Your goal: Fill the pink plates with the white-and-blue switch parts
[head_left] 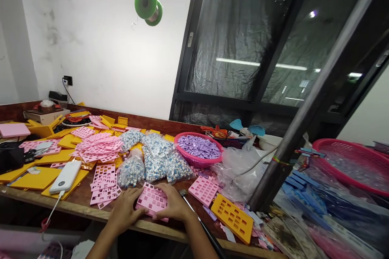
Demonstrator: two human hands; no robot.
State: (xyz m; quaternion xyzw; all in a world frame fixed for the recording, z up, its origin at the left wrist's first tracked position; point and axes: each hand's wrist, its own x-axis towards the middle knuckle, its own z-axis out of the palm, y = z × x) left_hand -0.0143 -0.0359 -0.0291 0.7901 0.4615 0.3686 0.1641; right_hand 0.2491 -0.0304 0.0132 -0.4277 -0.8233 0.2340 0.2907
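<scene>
Near the table's front edge, a pink plastic panel with rows of square cutouts (152, 198) is held between both hands. My left hand (127, 209) grips its left side, with the thumb along the near edge. On the opposite side, my right hand (174, 203) is closed round it, thumb at the near right corner. Whether it is one panel or a stack, I cannot tell. Just beyond my hands lie clear bags of small blue and white parts (158, 151). More pink cutout panels (104, 184) rest to the left of my left hand.
Behind stands a pink basket (179, 151) of purple pieces. A metal rod (197, 217) lies right of my hands, beside a pink panel (203, 190) and a yellow panel (232, 217). A slanted post (291, 141) rises at right. A white power bank (65, 177) trails a cable.
</scene>
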